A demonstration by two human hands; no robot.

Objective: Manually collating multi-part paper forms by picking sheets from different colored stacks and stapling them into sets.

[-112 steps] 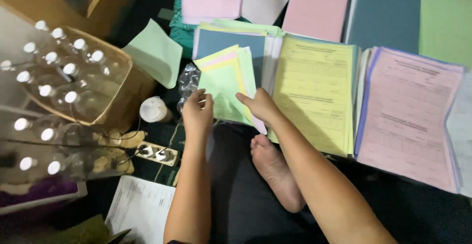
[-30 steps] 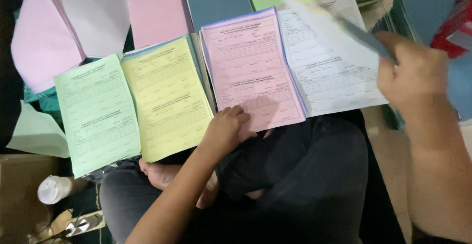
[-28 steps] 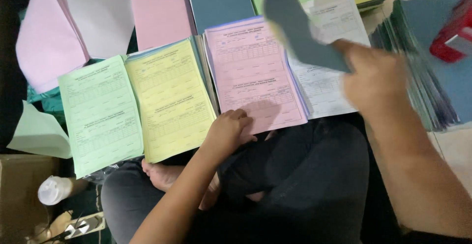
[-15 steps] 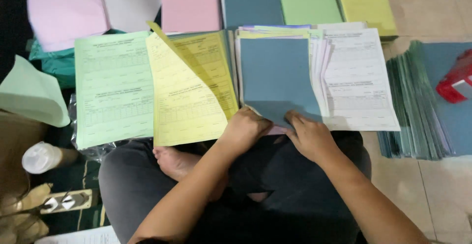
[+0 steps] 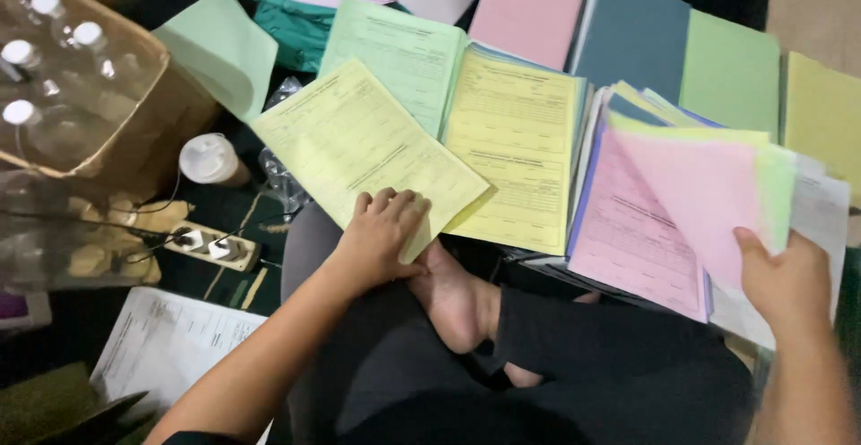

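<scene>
Looking down from the head view: left hand (image 5: 384,234) lies flat, fingers together and curled slightly, pressing the lower corner of a loose yellow form sheet (image 5: 363,153) that lies tilted over the person's knee and overlaps the green form stack (image 5: 395,50) and the yellow form stack (image 5: 520,144). Right hand (image 5: 785,279) is closed in a pinch on the bottom edge of a lifted pink sheet (image 5: 695,198), thumb on top, sheet raised and fanned with a light green sheet (image 5: 773,189) just behind it. Under that, a pink form stack (image 5: 628,248) sits on a blue folder edge, just beside the yellow stack. Bare foot (image 5: 457,297) is tucked between both hands, touching the left one. Plain coloured paper piles (pink, grey-blue, green, yellow) run along the top. At left: cardboard box of clear bottles (image 5: 134,131), white-lidded cup (image 5: 211,160), power strip (image 5: 211,246) on the floor, white printed sheet (image 5: 170,346) near the left forearm.
</scene>
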